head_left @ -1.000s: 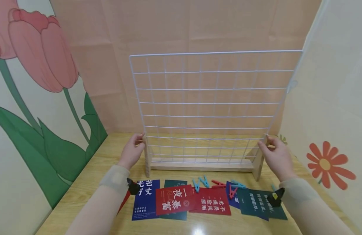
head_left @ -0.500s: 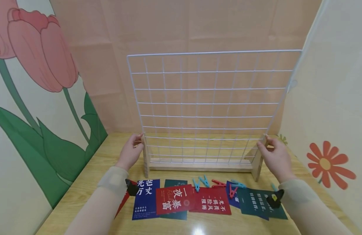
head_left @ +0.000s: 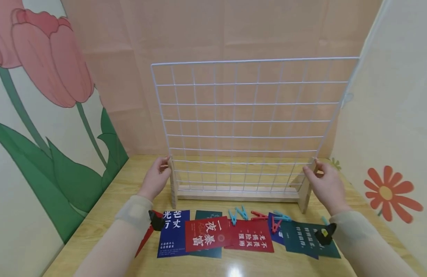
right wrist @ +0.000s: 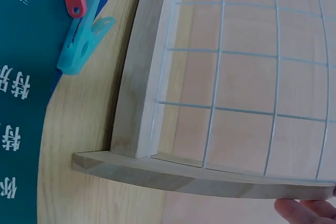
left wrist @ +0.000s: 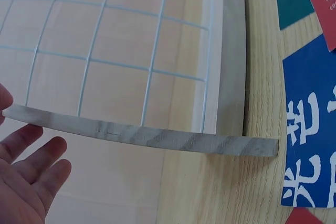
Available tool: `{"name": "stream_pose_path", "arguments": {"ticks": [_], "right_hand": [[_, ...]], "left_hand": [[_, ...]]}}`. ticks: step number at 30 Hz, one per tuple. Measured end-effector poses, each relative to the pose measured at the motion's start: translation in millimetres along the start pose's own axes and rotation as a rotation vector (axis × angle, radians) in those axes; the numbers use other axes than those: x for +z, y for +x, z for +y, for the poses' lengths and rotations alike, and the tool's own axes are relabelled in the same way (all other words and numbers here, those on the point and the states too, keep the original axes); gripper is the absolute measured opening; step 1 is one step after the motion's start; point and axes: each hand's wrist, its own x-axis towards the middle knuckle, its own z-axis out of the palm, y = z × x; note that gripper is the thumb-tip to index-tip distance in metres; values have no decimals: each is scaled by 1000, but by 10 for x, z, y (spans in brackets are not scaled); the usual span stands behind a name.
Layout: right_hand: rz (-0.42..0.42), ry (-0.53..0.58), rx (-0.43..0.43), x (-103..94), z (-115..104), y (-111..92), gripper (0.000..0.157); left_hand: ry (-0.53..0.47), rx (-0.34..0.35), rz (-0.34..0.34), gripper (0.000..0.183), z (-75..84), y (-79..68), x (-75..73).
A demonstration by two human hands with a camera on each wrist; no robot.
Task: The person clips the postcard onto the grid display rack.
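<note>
In the head view a white wire grid panel (head_left: pixel 255 60) stands upright in a pale wooden stand (head_left: pixel 234 197) on the table. My left hand (head_left: pixel 154 180) pinches the upper end of the stand's left side piece (left wrist: pixel 142 132) between thumb and finger; its other fingers spread loosely beneath in the left wrist view. At the opposite end my right hand (head_left: pixel 327 189) pinches the top of the right side piece (right wrist: pixel 210 182). Only some of its fingertips (right wrist: pixel 302 211) show in the right wrist view. The grid's lower edge meets the stand's crossbar (right wrist: pixel 137 72).
Before the stand lie blue (head_left: pixel 173 238), red (head_left: pixel 206 234) and green cards (head_left: pixel 298 236) with white lettering, some overlapping. Among them are several clothespins, turquoise (head_left: pixel 241 212) and red (head_left: pixel 275 225). A peach cloth (head_left: pixel 213 30) hangs behind; patterned walls flank the wooden table (head_left: pixel 106 227).
The stand with its grid has shifted slightly to the left relative to the cards, both hands keeping their pinch on it. The head view has turned a little.
</note>
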Motion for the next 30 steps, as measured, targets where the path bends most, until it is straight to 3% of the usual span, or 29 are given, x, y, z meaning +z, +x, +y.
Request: {"name": "stream_pose_path", "arguments": {"ticks": [8, 21, 30], "right_hand": [[-41, -11, 11, -15, -37, 6, 78], [-155, 135, 53, -10, -36, -48, 86], [-239, 157, 90, 9, -60, -47, 93]], "left_hand": [[16, -21, -14, 48, 36, -31, 9], [-45, -17, -67, 60, 85, -90, 95], [-200, -55, -101, 67, 164, -133, 137]]}}
